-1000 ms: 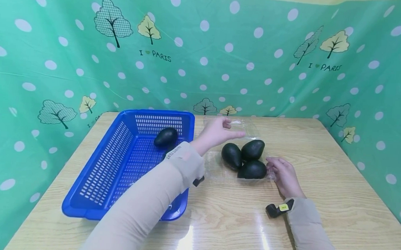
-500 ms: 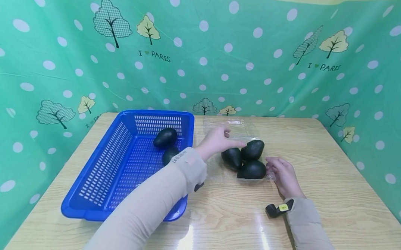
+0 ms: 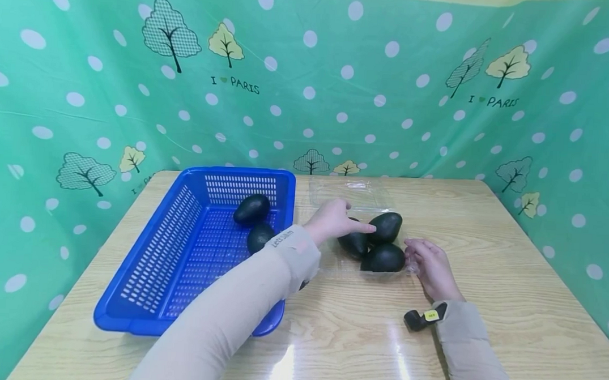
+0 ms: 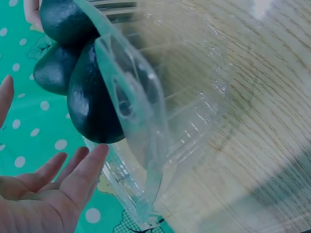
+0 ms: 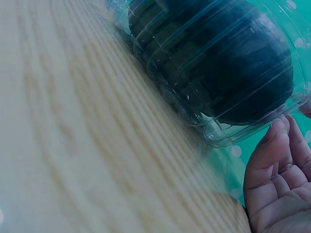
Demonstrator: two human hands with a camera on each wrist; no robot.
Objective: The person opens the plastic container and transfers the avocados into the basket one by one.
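1. Green cloth [image 3: 307,122] with pale dots, printed trees and "I PARIS" lettering hangs behind and along both sides of a wood-grain table [image 3: 349,345].
2. On the left of the table stands a blue slotted basket [image 3: 112,317]; two dark fruits lie inside, the farther fruit [image 3: 251,209] near the back right corner and the nearer fruit [image 3: 260,238] partly behind a beige sleeve [image 3: 217,311].
3. To the basket's right sits a clear plastic container [image 3: 331,268], opened out, its lid [image 3: 355,193] lying on the far side toward the cloth.
4. Three dark fruits are grouped in its right part: a left fruit [image 3: 354,244], a back fruit [image 3: 385,227] and a front fruit [image 3: 384,258].
5. Over the container, the left hand [image 3: 338,221] has its fingers extended and its thumb spread wide. One fingertip is at the end of the left fruit; whether it touches cannot be told.
6. At the container's right end, the right hand [image 3: 432,268] pinches the plastic edge between thumb and fingers.
7. Below that hand, a black device [image 3: 423,318] with a yellow label is on the wrist.
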